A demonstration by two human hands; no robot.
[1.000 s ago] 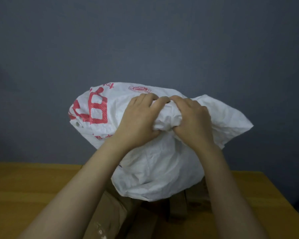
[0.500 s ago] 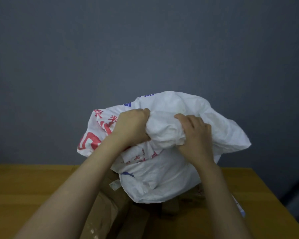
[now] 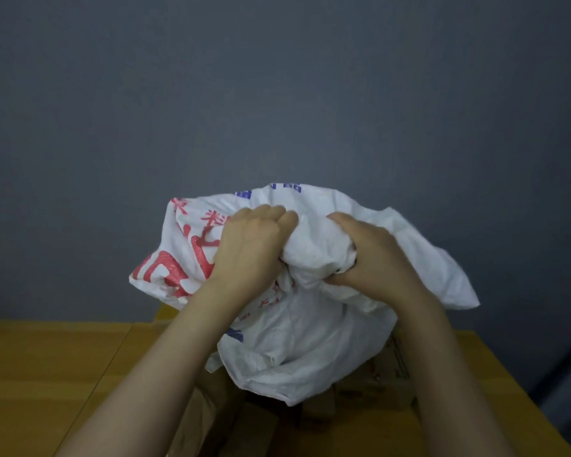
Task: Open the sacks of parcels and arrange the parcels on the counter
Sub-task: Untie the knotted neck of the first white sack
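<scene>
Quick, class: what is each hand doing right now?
Left hand: grips the bunched white sack.
Right hand: grips the same sack.

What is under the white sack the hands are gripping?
Brown cardboard parcels lie beneath the white sack on the wooden counter. The sack covers most of them, so their number cannot be told.

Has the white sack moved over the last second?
Yes. The white sack has sunk toward the counter and rolled: its red print slid down the left side, and blue print now shows on top.
</scene>
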